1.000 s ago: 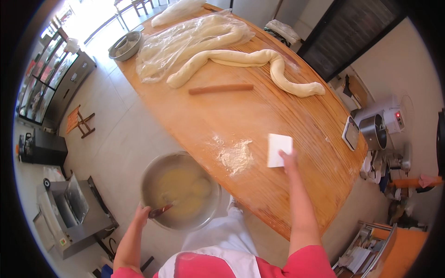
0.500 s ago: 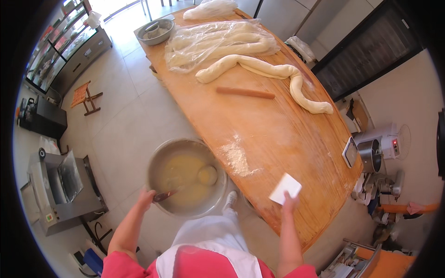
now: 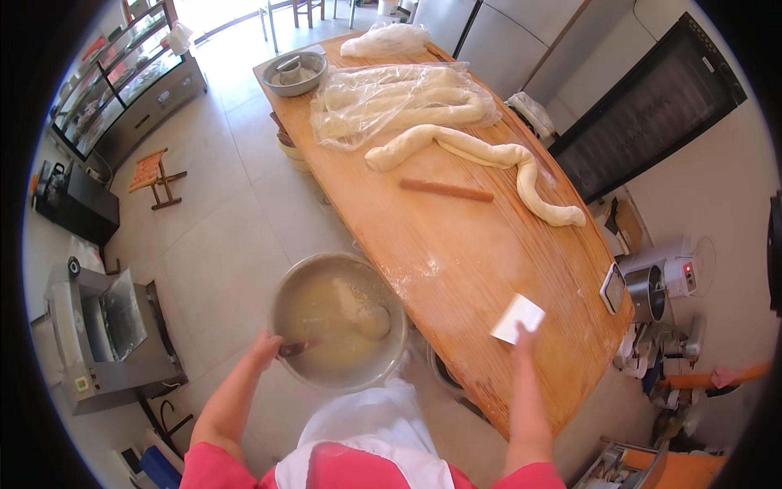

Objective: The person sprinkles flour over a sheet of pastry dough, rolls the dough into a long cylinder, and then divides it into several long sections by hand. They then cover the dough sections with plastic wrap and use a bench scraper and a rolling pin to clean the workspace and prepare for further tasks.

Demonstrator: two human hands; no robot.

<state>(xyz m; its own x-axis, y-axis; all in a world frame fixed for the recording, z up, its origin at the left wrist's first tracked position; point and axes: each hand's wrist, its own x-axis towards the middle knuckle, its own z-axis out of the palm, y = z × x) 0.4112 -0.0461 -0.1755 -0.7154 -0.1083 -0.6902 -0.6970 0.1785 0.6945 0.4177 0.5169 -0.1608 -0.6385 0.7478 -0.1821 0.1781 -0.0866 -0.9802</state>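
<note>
My left hand (image 3: 265,349) is closed around a tool with a dark brown handle (image 3: 293,349), at the left rim of a large metal basin (image 3: 281,371). The tool's far end reaches over the basin and is hard to make out. Inside are yellowish flour (image 3: 326,314), a paler streak of flour (image 3: 352,303) and a round bowl-like scoop (image 3: 373,323). My right hand (image 3: 528,332) grips a white rectangular dough scraper (image 3: 518,318) over the wooden table (image 3: 456,269). A thin dusting of flour (image 3: 419,269) lies along the table's left edge.
Farther up the table lie a brown rolling pin (image 3: 446,190), a long dough rope (image 3: 489,153), plastic-covered dough (image 3: 399,98) and a grey bowl (image 3: 295,75). A scale (image 3: 612,288) sits at the right edge. A folding stool (image 3: 155,178) stands on the floor at left.
The flour heap near the table's left edge is gone, leaving a light dusting. A pale streak of flour now shows in the basin. The view has shifted slightly; both hands keep their hold.
</note>
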